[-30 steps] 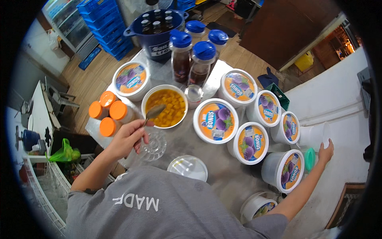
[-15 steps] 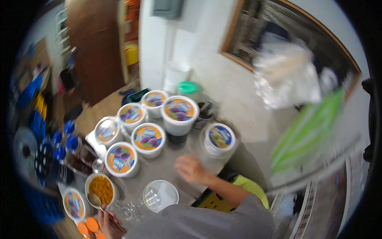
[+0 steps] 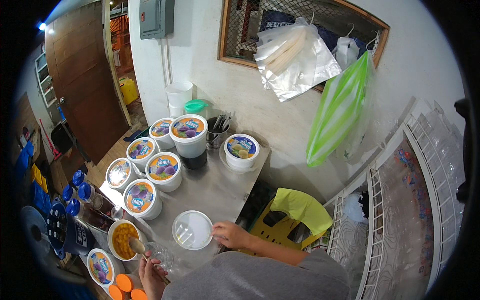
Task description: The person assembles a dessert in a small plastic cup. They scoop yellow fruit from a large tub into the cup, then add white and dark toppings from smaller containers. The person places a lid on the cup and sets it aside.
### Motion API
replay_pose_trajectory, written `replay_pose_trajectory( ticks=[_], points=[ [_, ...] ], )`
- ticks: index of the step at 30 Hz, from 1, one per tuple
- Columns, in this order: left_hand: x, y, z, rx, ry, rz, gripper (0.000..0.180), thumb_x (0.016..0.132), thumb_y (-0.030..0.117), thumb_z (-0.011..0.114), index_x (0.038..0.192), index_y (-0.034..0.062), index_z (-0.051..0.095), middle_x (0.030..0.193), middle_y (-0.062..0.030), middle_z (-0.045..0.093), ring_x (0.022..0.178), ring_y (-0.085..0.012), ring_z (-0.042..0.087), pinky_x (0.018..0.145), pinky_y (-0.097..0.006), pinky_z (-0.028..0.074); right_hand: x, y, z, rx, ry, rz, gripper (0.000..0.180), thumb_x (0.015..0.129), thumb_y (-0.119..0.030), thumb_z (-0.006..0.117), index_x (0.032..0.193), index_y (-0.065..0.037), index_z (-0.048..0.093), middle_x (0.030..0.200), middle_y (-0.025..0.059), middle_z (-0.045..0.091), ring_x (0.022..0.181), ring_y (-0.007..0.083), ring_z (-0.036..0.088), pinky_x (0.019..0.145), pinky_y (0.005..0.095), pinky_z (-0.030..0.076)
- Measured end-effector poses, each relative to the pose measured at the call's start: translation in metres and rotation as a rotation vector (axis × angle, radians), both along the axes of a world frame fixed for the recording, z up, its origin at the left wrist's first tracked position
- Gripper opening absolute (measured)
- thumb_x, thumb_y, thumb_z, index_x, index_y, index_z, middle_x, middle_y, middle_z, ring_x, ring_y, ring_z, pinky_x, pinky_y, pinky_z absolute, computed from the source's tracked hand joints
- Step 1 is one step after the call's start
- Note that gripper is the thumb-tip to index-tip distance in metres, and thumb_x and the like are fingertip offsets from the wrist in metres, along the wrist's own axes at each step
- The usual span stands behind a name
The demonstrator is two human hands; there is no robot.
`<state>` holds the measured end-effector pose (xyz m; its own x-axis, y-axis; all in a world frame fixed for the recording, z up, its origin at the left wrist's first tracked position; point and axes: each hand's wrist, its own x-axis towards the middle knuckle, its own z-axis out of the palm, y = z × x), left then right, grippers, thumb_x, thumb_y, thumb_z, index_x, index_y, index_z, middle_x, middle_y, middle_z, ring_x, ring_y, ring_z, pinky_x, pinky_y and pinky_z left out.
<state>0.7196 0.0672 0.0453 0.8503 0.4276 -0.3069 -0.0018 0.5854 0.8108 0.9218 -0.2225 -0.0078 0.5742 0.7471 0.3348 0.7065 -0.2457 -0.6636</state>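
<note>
A metal spoon is in my left hand, whose fingers are closed round its handle. The spoon's bowl is at the right rim of a white tub filled with orange-yellow pieces in syrup. Just beside that hand lies a clear plastic cup. My right hand reaches to the right edge of a round, pale container. Its fingers are loosely bent and hold nothing visible; whether the fingertips touch the rim I cannot tell.
Several lidded tubs crowd the metal table's left and back. Blue-capped bottles and orange-capped jars flank the filled tub. A utensil holder and a blue-lidded tub stand at the back. A yellow chair is right of the table.
My right hand has come nearer and down to the pale container's edge. The left hand still holds the spoon by the filled tub. The view has turned to the right.
</note>
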Motion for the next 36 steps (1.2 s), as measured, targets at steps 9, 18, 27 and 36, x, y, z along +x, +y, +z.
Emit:
replay_pose_trajectory(
  ticks=[9,18,27,36],
  points=[
    [-0.024,-0.010,0.016,0.034,-0.044,0.054,0.037,0.100,0.018,0.051,0.135,0.0091,0.045,0.096,-0.0038,0.063,0.069,-0.0096,0.059,0.061,-0.029,0.054,-0.035,-0.007,-0.028,-0.012,0.000,0.073,0.014,0.086,-0.012,0.066,0.099,-0.009,0.067,0.102,0.0082,0.064,0.092,0.0270,0.064,0.079,0.0365,0.053],
    [-0.041,-0.025,0.029,0.032,0.008,0.222,0.049,0.100,0.019,0.052,0.143,0.0055,0.034,0.116,-0.0075,0.060,0.079,-0.0129,0.060,0.074,-0.030,0.051,-0.034,0.023,-0.008,-0.143,0.091,0.282,0.014,0.084,-0.011,0.066,0.098,-0.008,0.068,0.099,0.0079,0.066,0.090,0.0255,0.064,0.078,0.0361,0.053],
    [-0.085,-0.034,0.042,0.069,0.037,0.551,0.039,0.098,0.020,0.054,0.133,0.0077,0.043,0.083,0.0036,0.049,0.057,-0.0024,0.039,0.053,-0.019,0.035,-0.018,0.049,0.003,-0.097,0.084,0.367,0.016,0.078,-0.003,0.069,0.095,-0.005,0.068,0.095,0.0088,0.065,0.087,0.0269,0.064,0.076,0.0368,0.052],
    [-0.106,-0.053,0.050,0.031,0.050,0.692,0.027,0.101,0.018,0.046,0.125,0.0091,0.050,0.071,0.0051,0.042,0.050,-0.0030,0.031,0.046,-0.020,0.026,-0.035,0.074,0.002,-0.188,0.128,0.521,0.015,0.080,-0.002,0.069,0.095,-0.004,0.067,0.096,0.0088,0.065,0.091,0.0264,0.062,0.077,0.0356,0.051]
  ],
)
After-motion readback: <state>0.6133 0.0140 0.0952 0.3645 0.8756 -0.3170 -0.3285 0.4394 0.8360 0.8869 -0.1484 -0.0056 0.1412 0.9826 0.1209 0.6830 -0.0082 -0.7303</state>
